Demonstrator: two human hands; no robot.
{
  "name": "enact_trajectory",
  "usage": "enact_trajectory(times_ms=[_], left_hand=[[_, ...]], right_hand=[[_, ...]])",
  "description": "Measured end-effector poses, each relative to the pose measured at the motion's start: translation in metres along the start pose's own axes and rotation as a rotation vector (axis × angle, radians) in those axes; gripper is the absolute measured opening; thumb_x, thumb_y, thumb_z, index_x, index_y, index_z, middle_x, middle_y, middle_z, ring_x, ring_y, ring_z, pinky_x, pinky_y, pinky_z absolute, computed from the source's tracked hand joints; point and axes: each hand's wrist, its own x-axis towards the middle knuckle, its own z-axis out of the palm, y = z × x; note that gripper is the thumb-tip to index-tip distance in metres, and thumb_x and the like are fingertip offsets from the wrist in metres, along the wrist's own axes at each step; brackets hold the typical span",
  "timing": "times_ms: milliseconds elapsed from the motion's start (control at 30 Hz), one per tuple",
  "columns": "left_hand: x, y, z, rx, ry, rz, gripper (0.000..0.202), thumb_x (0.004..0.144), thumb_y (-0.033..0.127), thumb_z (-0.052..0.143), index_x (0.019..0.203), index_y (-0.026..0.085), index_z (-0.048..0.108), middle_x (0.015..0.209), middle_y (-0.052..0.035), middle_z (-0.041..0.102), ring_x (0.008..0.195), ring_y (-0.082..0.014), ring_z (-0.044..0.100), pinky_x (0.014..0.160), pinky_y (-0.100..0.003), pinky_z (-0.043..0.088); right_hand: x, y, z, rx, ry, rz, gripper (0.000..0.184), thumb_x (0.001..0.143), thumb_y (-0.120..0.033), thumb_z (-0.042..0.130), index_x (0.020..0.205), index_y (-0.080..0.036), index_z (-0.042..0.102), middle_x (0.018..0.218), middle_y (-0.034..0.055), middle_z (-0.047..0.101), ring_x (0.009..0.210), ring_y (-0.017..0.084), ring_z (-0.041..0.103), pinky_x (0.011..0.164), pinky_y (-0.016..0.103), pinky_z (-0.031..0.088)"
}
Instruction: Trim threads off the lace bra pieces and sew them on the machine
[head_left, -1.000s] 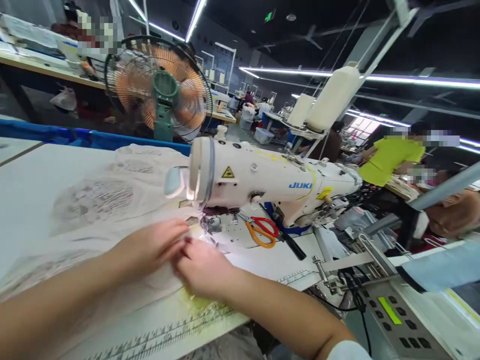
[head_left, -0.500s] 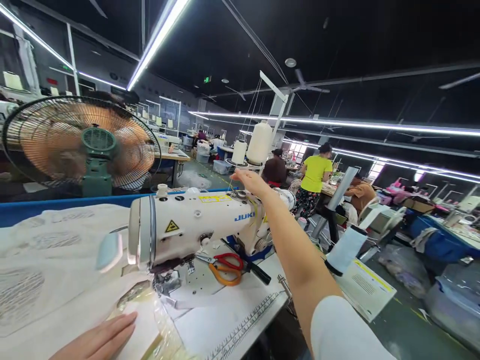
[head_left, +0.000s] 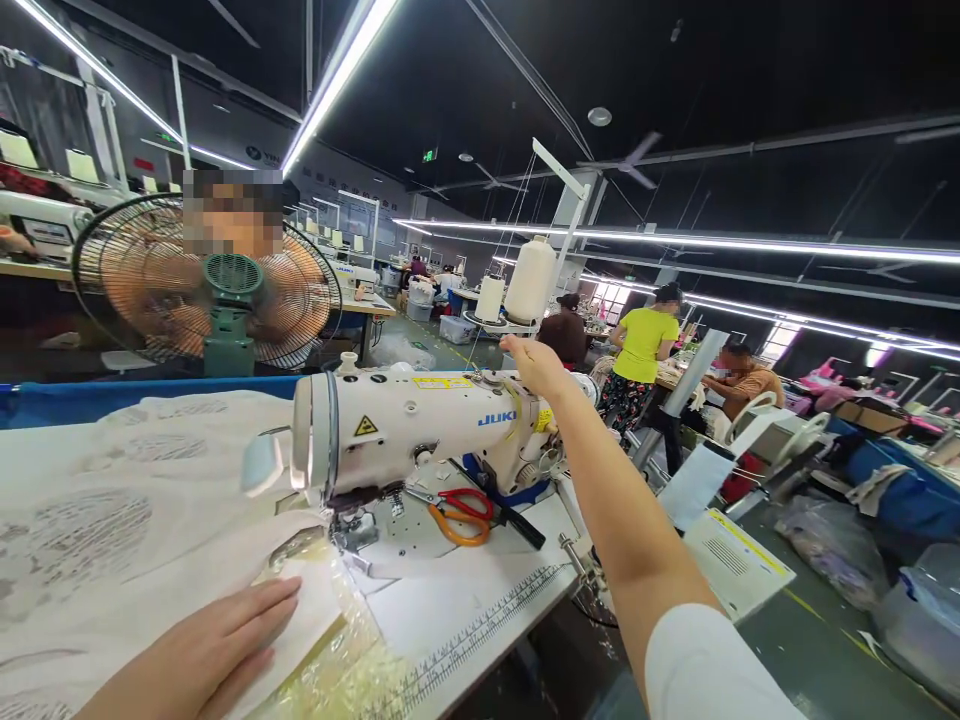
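My left hand point(head_left: 217, 640) lies flat on white fabric point(head_left: 307, 625), its fingers stretched out, at the left front of a white JUKI sewing machine point(head_left: 420, 425). Yellowish clear film point(head_left: 349, 650) runs beside that fabric near the needle area. My right hand point(head_left: 534, 366) is raised over the right end of the machine's top, just below the thread cones point(head_left: 531, 280); its fingers are mostly hidden, so I cannot tell whether they grip anything. Scissors with red and orange handles point(head_left: 459, 540) rest on the machine bed, next to a black-handled tool point(head_left: 525, 528).
Printed white cloth point(head_left: 97, 520) spreads over the table's left side. A large fan point(head_left: 232, 275) stands behind a blue edge point(head_left: 150, 390). A ruler strip point(head_left: 480, 635) follows the front table edge. Several people are further back, one in a yellow shirt point(head_left: 646, 343).
The view has swung left, so the machine and table sit further right. My right hand stays above the machine's top with its fingers less visible. The left hand remains on the fabric.
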Motion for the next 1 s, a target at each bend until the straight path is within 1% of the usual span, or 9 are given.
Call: enact_trajectory(times_ms=[67,133,267,367,467,600,833,933,1000], left_hand=[[0.003,0.006,-0.009,0.026,-0.063,-0.022,0.043,0.087,0.033,0.042,0.124,0.053,0.047,0.126,0.0157,0.056,0.109,-0.0170,0.061,0.090,-0.030,0.053],[0.007,0.013,-0.018,0.062,-0.087,-0.049,0.038,0.088,0.033,0.041,0.121,0.046,0.056,0.126,0.0123,0.057,0.110,-0.0175,0.060,0.092,-0.030,0.051],[0.011,0.022,-0.030,0.077,-0.120,-0.038,0.036,0.088,0.034,0.043,0.119,0.040,0.059,0.126,0.0099,0.058,0.111,-0.0171,0.060,0.093,-0.028,0.050],[0.011,0.026,-0.037,0.062,-0.134,-0.046,0.035,0.088,0.036,0.045,0.120,0.040,0.059,0.127,0.0094,0.058,0.111,-0.0171,0.060,0.094,-0.027,0.050],[0.008,0.033,-0.040,0.023,-0.118,-0.083,0.034,0.088,0.036,0.046,0.119,0.036,0.060,0.126,0.0060,0.060,0.111,-0.0180,0.060,0.095,-0.028,0.050],[0.004,0.042,-0.039,-0.062,-0.043,-0.093,0.033,0.089,0.028,0.043,0.115,0.029,0.063,0.124,-0.0009,0.063,0.112,-0.0191,0.059,0.095,-0.030,0.050],[0.004,0.048,-0.045,-0.080,-0.100,-0.021,0.033,0.084,0.018,0.044,0.110,0.021,0.063,0.121,-0.0073,0.064,0.110,-0.0223,0.060,0.093,-0.036,0.051],[0.006,0.052,-0.051,-0.041,-0.103,-0.012,0.030,0.082,0.015,0.048,0.107,0.018,0.064,0.118,-0.0080,0.065,0.108,-0.0222,0.061,0.093,-0.035,0.051],[0.007,0.055,-0.053,-0.011,-0.130,-0.007,0.031,0.084,0.015,0.048,0.109,0.017,0.064,0.120,-0.0082,0.064,0.108,-0.0219,0.061,0.093,-0.035,0.051]], right_hand=[[-0.005,-0.003,0.003,0.002,0.026,-0.012,0.053,0.100,-0.038,0.018,0.109,-0.017,0.066,0.122,0.0082,0.062,0.118,0.022,0.053,0.098,0.034,0.039],[-0.005,-0.009,0.010,0.016,-0.014,-0.036,0.052,0.100,-0.038,0.019,0.109,-0.017,0.067,0.120,0.0066,0.064,0.115,0.020,0.056,0.096,0.030,0.040],[0.008,-0.025,0.021,0.028,-0.144,-0.064,0.050,0.100,-0.040,0.026,0.092,-0.020,0.071,0.105,0.0042,0.071,0.098,0.015,0.063,0.087,0.025,0.045],[0.014,-0.030,0.021,-0.010,-0.179,-0.054,0.047,0.099,-0.044,0.031,0.082,-0.021,0.068,0.095,0.0053,0.071,0.085,0.013,0.065,0.084,0.029,0.048],[0.010,-0.031,0.020,-0.068,-0.176,-0.071,0.046,0.098,-0.045,0.033,0.081,-0.018,0.067,0.094,0.0059,0.071,0.088,0.015,0.064,0.085,0.032,0.047],[-0.003,-0.028,0.023,-0.151,-0.145,-0.086,0.053,0.098,-0.039,0.027,0.078,-0.015,0.071,0.094,0.0120,0.072,0.094,0.022,0.065,0.080,0.029,0.044],[-0.017,-0.034,0.023,-0.226,0.010,-0.089,0.044,0.092,-0.035,0.032,0.070,-0.018,0.066,0.083,0.0143,0.071,0.086,0.027,0.065,0.073,0.034,0.045],[-0.057,-0.043,0.027,-0.204,0.181,-0.088,0.040,0.092,-0.031,0.027,0.082,-0.017,0.064,0.094,0.0170,0.068,0.098,0.030,0.060,0.081,0.040,0.044],[-0.101,-0.055,0.043,-0.051,0.383,-0.110,0.036,0.093,-0.033,0.028,0.086,-0.019,0.060,0.090,0.0146,0.067,0.089,0.027,0.062,0.078,0.040,0.046]])
